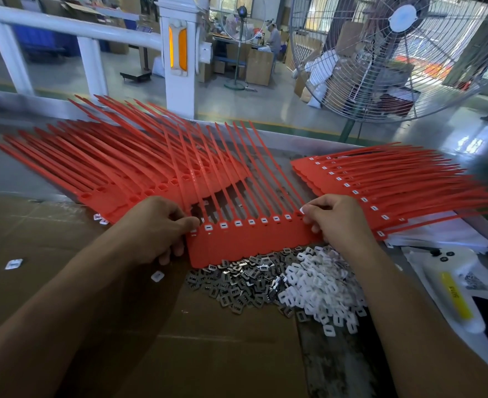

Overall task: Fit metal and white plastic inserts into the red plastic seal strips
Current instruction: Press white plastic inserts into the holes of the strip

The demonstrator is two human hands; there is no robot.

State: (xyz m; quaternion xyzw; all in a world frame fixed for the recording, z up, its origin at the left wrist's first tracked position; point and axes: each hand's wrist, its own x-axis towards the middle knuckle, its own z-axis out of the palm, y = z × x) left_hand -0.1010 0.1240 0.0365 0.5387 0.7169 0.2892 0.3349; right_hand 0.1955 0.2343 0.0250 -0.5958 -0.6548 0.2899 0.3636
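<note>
head view: yellow label [456, 296] unreadable.

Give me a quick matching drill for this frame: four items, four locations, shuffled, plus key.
Items:
1. metal inserts
2. white plastic inserts
3. finished strip stack
4. unfilled strip stack

Places:
A. far left of the bench, sockets empty
B. heap near the right hand
C. far right, white inserts seated
D. heap below the strip in hand, nearer the left hand

Pairs: 1-D, 2-B, 3-C, 4-A
</note>
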